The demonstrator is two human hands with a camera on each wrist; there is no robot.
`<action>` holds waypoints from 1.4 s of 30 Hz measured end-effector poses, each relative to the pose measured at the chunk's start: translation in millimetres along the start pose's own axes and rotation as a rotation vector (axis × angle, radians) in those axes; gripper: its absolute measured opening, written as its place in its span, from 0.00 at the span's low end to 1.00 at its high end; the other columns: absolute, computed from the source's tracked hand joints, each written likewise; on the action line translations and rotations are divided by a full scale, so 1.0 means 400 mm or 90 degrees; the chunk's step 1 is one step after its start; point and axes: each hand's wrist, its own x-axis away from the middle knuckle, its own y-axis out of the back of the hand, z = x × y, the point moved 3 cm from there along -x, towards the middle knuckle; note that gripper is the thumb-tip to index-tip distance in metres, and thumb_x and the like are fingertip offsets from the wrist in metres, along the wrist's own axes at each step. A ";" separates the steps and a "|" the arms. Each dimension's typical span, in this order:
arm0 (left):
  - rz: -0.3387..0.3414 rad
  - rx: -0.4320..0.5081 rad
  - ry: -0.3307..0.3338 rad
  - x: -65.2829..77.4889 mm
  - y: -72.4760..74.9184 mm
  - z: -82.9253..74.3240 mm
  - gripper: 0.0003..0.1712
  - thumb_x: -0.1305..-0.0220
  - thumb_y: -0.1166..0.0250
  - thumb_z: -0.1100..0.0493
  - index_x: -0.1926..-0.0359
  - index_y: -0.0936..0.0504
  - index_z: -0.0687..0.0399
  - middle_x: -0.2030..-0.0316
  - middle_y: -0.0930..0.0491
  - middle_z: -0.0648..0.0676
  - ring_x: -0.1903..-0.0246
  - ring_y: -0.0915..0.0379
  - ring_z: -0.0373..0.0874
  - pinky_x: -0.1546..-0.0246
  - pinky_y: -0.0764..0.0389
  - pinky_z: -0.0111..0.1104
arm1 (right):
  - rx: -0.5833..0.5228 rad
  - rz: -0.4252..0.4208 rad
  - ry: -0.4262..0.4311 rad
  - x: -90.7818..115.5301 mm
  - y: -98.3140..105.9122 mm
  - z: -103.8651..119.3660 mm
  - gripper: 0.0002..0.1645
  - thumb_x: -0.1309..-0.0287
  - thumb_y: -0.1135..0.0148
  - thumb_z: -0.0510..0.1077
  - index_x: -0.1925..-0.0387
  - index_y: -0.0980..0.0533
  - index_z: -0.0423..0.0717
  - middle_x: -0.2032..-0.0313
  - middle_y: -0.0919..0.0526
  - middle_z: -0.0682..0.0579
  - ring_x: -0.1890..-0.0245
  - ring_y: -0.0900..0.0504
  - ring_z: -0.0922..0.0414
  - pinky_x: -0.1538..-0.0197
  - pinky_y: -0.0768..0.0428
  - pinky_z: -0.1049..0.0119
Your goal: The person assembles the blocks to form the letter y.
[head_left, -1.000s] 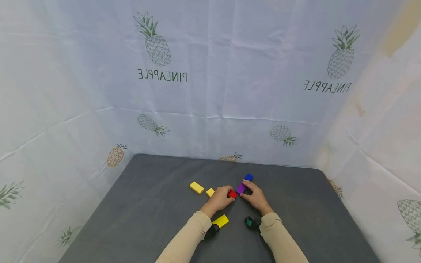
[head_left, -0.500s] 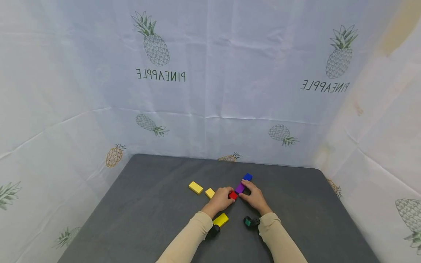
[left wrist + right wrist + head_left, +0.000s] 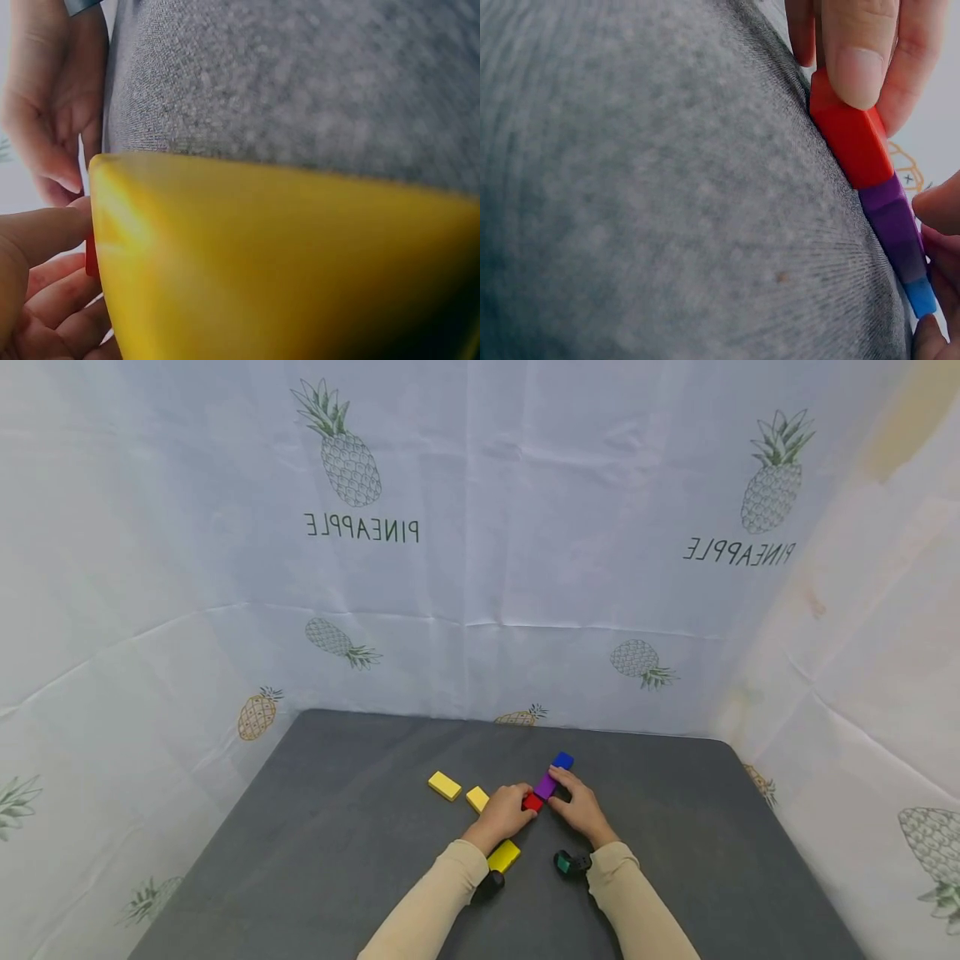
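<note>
My left hand [image 3: 504, 812] pinches a small red block [image 3: 532, 802] between thumb and fingers at the table's middle. The red block's end meets a purple block [image 3: 545, 787], and a blue block [image 3: 562, 761] follows at the far end, making a slanting row. My right hand [image 3: 583, 812] holds the purple block from the right, forefinger towards its far end and thumb near the red block. In the right wrist view the red block [image 3: 851, 139], purple block [image 3: 895, 229] and blue block [image 3: 921, 296] line up end to end.
Two pale yellow blocks lie left of my left hand: one longer block [image 3: 445, 785] and one block [image 3: 477, 799] partly behind the hand. A brighter yellow block [image 3: 505, 857] is beside my left wrist and looms large in the left wrist view. A patterned curtain [image 3: 480, 568] encloses the dark table [image 3: 337, 860].
The red block has moved slightly right with my left hand, closing the small gap to the purple block. My right hand stays beside the purple block. The head view has shifted slightly.
</note>
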 end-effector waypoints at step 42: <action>0.041 0.013 -0.014 0.000 -0.001 0.006 0.26 0.41 0.32 0.55 0.44 0.24 0.60 0.51 0.20 0.55 0.60 0.25 0.44 0.54 0.22 0.36 | -0.049 -0.050 0.025 0.018 0.000 0.004 0.41 0.45 0.34 0.47 0.33 0.37 0.38 0.31 0.40 0.39 0.29 0.49 0.40 0.32 0.47 0.39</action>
